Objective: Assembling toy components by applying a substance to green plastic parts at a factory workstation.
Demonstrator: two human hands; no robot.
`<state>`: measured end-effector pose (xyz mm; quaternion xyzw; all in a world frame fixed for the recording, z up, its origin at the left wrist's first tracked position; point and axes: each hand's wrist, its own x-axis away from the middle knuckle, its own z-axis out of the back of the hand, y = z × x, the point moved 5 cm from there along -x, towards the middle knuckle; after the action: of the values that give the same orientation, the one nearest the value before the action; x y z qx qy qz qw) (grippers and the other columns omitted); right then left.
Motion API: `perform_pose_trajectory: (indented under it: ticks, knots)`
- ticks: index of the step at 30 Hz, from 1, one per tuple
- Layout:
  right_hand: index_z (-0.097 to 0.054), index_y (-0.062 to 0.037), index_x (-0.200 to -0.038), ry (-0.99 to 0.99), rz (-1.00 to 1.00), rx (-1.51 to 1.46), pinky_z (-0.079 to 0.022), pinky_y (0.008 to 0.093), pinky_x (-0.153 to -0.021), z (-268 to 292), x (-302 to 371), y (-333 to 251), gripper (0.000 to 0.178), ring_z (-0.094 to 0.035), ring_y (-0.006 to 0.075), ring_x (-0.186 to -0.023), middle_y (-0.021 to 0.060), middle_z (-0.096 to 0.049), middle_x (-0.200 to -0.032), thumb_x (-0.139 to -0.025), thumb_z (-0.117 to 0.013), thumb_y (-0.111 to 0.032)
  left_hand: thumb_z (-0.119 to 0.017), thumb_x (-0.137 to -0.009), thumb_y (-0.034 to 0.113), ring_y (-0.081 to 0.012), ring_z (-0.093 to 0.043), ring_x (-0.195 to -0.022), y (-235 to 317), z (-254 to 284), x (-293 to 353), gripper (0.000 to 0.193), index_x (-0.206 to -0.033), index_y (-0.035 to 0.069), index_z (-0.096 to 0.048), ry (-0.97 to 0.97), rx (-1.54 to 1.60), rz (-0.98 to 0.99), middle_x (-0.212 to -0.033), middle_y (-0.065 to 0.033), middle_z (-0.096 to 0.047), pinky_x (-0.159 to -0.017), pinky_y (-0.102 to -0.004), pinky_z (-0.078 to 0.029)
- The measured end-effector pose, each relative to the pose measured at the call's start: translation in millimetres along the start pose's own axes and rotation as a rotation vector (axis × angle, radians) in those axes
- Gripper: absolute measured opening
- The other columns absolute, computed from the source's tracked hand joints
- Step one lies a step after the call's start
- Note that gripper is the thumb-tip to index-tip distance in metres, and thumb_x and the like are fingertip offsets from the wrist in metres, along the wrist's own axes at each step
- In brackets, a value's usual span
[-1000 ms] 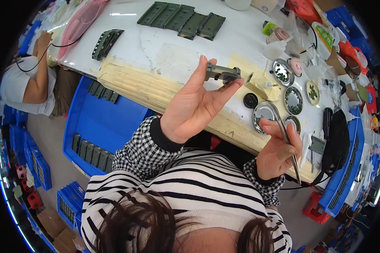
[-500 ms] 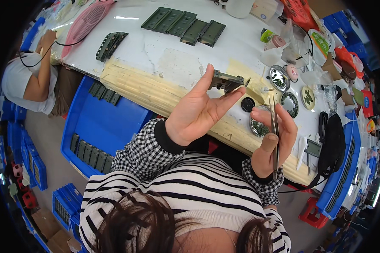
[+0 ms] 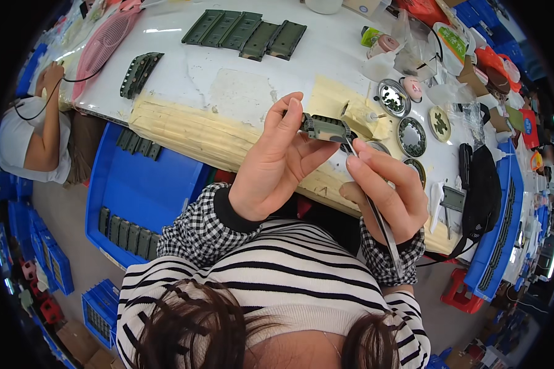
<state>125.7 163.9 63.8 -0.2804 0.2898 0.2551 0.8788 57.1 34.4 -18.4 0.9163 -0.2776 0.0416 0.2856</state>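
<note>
Between its thumb and fingers my left hand (image 3: pixel 271 157) grips a small green camouflage model hull (image 3: pixel 326 130), raised above the padded table edge. My right hand (image 3: pixel 391 190) holds a pair of metal tweezers (image 3: pixel 381 224), whose tips touch or nearly touch the hull's right end. Whatever the tips may hold is too small to make out. Behind the hands stand round dishes of small dark green parts, among them one dish (image 3: pixel 394 98) and another dish (image 3: pixel 411 136). A yellow block (image 3: pixel 364 120) with a small pale peg lies just past the hull.
Several green hull pieces (image 3: pixel 246 34) lie at the back of the table, with a tracked piece (image 3: pixel 140 74) farther left. A blue bin (image 3: pixel 148 178) holding rows of green parts sits left of me. Another person (image 3: pixel 37 135) works at the far left. A black pouch (image 3: pixel 483 197) lies right.
My right hand has moved left and up, bringing the tweezers to the hull. The hull has turned in my left hand, showing its camouflaged side. The whole view has shifted slightly.
</note>
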Motion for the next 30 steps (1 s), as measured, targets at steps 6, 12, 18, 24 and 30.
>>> perform_pose_trajectory:
  ticks: [6,12,18,24,30]
  knots:
    - [-0.07,-0.0002,-0.107,-0.026,0.048,0.038,-0.057,0.0317,-0.076,-1.5,-1.7,0.4,0.035,-0.068,0.0278,-0.097,0.014,-0.065,-0.104,-0.072,-0.069,-0.001,-0.045,-0.102,0.038,-0.0212,-0.058,-0.112,1.6,-0.1,1.2,0.039,-0.131,0.016,-0.032,-0.074,0.0,-0.017,-0.124,-0.0099,-0.052,-0.097,-0.0341,-0.051]
    - [-0.069,0.0029,-0.107,-0.028,0.089,0.027,-0.057,0.0326,-0.076,-3.6,-1.0,0.1,0.035,-0.068,0.03,-0.097,0.0147,-0.064,-0.103,-0.072,-0.068,0.0,-0.033,-0.104,0.04,-0.0206,-0.061,-0.111,-0.1,0.9,1.8,0.04,-0.137,0.017,-0.033,-0.007,-0.024,-0.025,-0.119,-0.0129,-0.06,-0.092,-0.0312,-0.053]
    - [-0.068,0.0061,-0.105,-0.044,0.114,0.026,-0.058,0.0348,-0.078,-4.3,-3.4,-2.6,0.035,-0.068,0.0322,-0.097,0.0157,-0.064,-0.101,-0.07,-0.069,0.001,-0.034,-0.104,0.041,-0.0213,-0.061,-0.11,-0.1,2.0,2.4,0.042,-0.138,0.016,-0.032,-0.005,-0.019,-0.035,-0.118,-0.0125,-0.061,-0.093,-0.0318,-0.053]
    - [-0.067,0.0074,-0.103,-0.078,0.144,0.075,-0.06,0.0352,-0.077,-3.0,-4.4,-6.7,0.034,-0.068,0.0321,-0.094,0.017,-0.064,-0.1,-0.07,-0.07,0.002,-0.044,-0.102,0.04,-0.0184,-0.056,-0.114,-4.4,4.2,3.3,0.041,-0.134,0.016,-0.033,-0.06,-0.014,0.001,-0.127,-0.0072,-0.051,-0.098,-0.034,-0.05]
    - [-0.067,0.0072,-0.102,-0.059,0.146,0.058,-0.06,0.0349,-0.075,-3.0,-3.7,-5.1,0.034,-0.068,0.0321,-0.093,0.0167,-0.063,-0.1,-0.069,-0.071,0.001,-0.033,-0.104,0.044,-0.0229,-0.059,-0.112,-2.7,2.4,3.8,0.046,-0.14,0.016,-0.033,0.025,-0.053,-0.018,-0.119,-0.0126,-0.059,-0.095,-0.033,-0.051]
